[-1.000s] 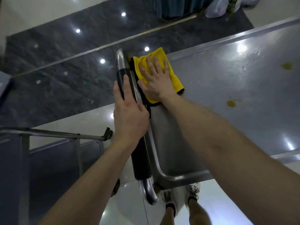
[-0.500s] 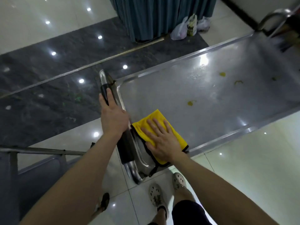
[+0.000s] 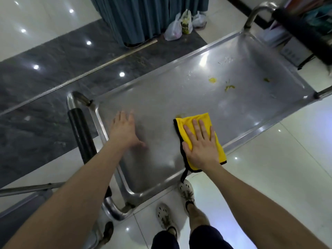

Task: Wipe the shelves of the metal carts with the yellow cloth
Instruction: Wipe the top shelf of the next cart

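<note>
Yellow with a black edge, the cloth point(image 3: 198, 117) lies flat on the steel shelf point(image 3: 179, 97) a little right of the frame's centre, and we see the right hand point(image 3: 199, 143) pressed on it, palm down, fingers straight and slightly spread, gripping nothing. A black loop at the cloth's lower corner hangs over the shelf's near rim. Left of centre, the left hand point(image 3: 124, 131) is spread open over bare metal and holds nothing. It is blurred, so we cannot tell whether the palm touches the shelf.

Beyond the cloth, toward the upper right, we make out a yellow spot point(image 3: 212, 80) and a greenish-yellow smear point(image 3: 229, 87) on the shelf, with another small mark further right. The cart's tubular handle point(image 3: 80, 135), with its black grip, runs along the shelf's left end. A second handle point(image 3: 258, 14) rises at the upper right.

Below the shelf, the person's two pale shoes point(image 3: 186, 192) stand on glossy white tiles. Part of another metal cart point(image 3: 27, 188) shows at the lower left. At the top of the frame a teal curtain point(image 3: 143, 17) hangs beside several plastic bags point(image 3: 173, 31).
</note>
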Tool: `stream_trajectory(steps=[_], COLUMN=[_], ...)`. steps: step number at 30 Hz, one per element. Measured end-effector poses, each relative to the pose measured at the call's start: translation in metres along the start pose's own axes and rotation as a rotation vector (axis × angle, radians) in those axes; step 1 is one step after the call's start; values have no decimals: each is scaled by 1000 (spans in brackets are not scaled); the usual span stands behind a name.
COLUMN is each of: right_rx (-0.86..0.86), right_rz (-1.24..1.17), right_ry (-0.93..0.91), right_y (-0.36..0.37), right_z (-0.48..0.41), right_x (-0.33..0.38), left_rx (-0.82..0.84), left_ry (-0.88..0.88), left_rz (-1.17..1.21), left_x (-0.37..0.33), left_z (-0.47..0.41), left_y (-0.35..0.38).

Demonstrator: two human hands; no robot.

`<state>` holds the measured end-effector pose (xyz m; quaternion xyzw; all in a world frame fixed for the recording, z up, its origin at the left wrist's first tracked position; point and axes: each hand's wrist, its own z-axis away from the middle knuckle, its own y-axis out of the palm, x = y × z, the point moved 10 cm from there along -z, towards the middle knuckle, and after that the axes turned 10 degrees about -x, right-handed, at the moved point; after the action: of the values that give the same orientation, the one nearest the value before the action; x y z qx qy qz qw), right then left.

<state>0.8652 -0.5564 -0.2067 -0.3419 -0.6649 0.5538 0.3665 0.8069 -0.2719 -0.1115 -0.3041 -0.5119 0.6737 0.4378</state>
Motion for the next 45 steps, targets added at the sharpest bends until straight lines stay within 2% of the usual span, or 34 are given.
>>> stream_trajectory(steps=[6,9,13,15,17,22,25,27,29,32,34,36,37,41,45], right_rx=[-62,-34,-36,-51,-72,-29,22,70,91,45,-19,-68,-64,-4,11], right_rz=[-82,-68,-34,-2,-4,-122,-146,-126,-122,-103,-76,-59,-71,-138,-145], right_ry=[-108,-186,-32,78,99,-352,-571,-672,-542,-145,-14,18,-31,-450,-530], right_y=[4,10,14,16,18,22,22,26,26,26,26,25,27,41,42], right_z=[-12,-53,-154,-184,-190,-128,-144,-188,-250,-305,-306,-293,-284,-247,-234], right_x=[-8,-28,-51,-35,5,113,117,99,58,-7,-5,33,63,167,160], left_rx=[127,111,59,43,37,20,20,10,4,1,7,15,21,35,20], left_ry=[-84,-72,-65,-73,-69,-79,-76,-72,-68,-77,-87,-98,-100,-106,-102], left_rz=[48,64,42,45,51,55,59,52,56,74,95,112,117,125,136], left_x=[-12,-5,-1,2,4,6,3,2,1,1,1,3,4,6,5], left_z=[-24,-26,-29,-30,-30,-26,-26,-27,-27,-26,-24,-24,-23,-24,-25], left_y=[39,46,50,53,53,49,46,44,43,42,43,45,45,46,45])
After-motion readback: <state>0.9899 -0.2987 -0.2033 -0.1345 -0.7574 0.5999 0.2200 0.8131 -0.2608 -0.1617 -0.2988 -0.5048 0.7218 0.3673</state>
